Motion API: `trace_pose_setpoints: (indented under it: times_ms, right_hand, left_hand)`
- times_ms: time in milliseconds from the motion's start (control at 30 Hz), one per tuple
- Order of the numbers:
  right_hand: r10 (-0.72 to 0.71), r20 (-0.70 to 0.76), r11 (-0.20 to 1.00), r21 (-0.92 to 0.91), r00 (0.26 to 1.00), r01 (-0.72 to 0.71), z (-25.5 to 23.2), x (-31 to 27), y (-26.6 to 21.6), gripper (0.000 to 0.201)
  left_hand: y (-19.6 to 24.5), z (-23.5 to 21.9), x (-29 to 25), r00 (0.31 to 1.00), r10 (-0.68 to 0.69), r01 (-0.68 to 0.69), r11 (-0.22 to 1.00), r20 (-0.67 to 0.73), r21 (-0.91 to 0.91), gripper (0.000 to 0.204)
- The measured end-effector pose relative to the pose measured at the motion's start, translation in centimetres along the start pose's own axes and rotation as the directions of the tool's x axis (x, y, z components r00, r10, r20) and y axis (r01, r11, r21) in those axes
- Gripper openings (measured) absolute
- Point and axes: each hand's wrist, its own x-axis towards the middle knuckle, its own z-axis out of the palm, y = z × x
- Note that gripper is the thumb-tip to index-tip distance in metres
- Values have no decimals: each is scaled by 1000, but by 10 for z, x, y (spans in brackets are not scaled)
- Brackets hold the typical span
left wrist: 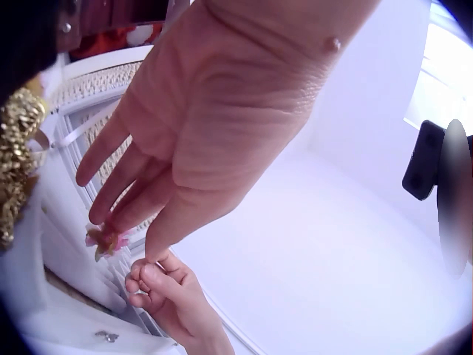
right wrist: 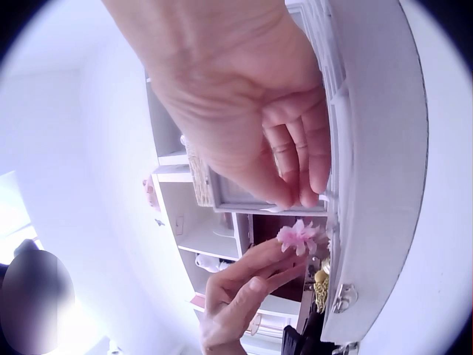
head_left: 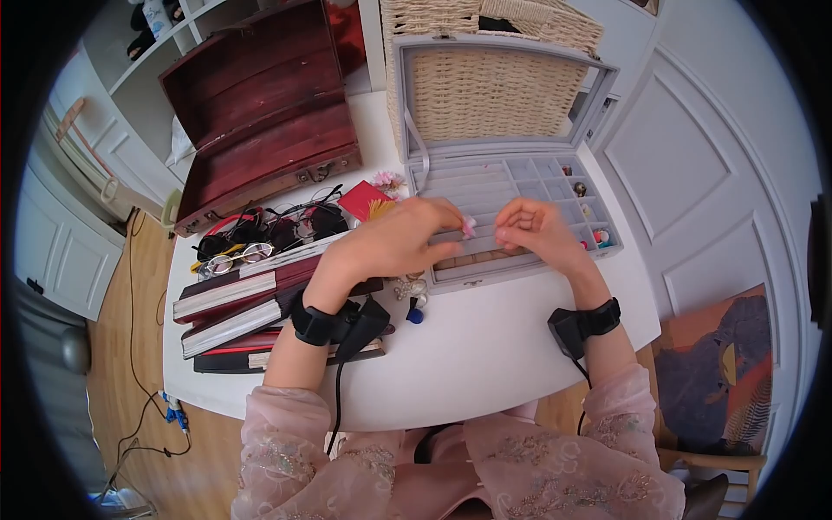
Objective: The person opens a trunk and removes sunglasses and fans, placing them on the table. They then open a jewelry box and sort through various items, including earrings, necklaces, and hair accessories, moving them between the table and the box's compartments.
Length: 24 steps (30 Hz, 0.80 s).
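Note:
In the head view my left hand (head_left: 394,238) hangs over the front left of a grey jewelry box (head_left: 472,276), palm downward. A small pink flower ornament (right wrist: 298,237) sits at its fingertips, held between the fingers. The thumb stands apart from the flower. My right hand (head_left: 544,234) hovers over the box's right half, fingers loosely curled and the thumb close to them, with no object showing between them. The left wrist view shows the flower (left wrist: 108,241) below the left fingers, close to the right hand (left wrist: 174,299). The box lid (head_left: 503,91) stands raised, its compartments facing up.
An opened dark red case (head_left: 269,143) stands at the back left. Before it lie glasses (head_left: 245,257), a red card (head_left: 362,199) and stacked books (head_left: 234,299). Several trinkets (head_left: 410,290) lie left of the box. A woven basket (head_left: 498,65) stands behind the lid on the white table (head_left: 468,364).

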Motion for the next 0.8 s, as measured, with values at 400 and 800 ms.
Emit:
trace_pose_setpoints:
  times_ms: [400, 800]
  right_hand:
    - [-124, -476, 992, -79, 871, 98, -55, -7, -6, 13]
    - [-181, -705, 983, -154, 686, 102, -101, -14, 18, 13]
  left_hand:
    - [-27, -14, -18, 873, -478, 474, 789, -96, 391, 21]
    - [-18, -15, -17, 891, -452, 435, 827, -39, 356, 41]
